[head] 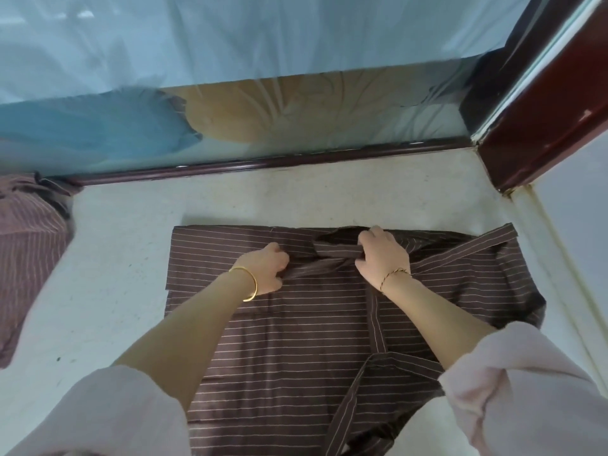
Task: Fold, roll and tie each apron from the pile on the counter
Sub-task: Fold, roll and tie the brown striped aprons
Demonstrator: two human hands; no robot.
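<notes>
Our left hand (268,270) and right hand (383,258) each pinch the flat striped cloth strap (325,266) stretched between them. Beneath both lies the brown pin-striped woven apron (296,340), spread smooth on the pale speckled counter (131,225).

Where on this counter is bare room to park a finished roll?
Bare counter lies beyond the brown apron, up to the dark rail, and left of it, up to the apron pile. The right side is crowded: a strap runs near the edge.
</notes>
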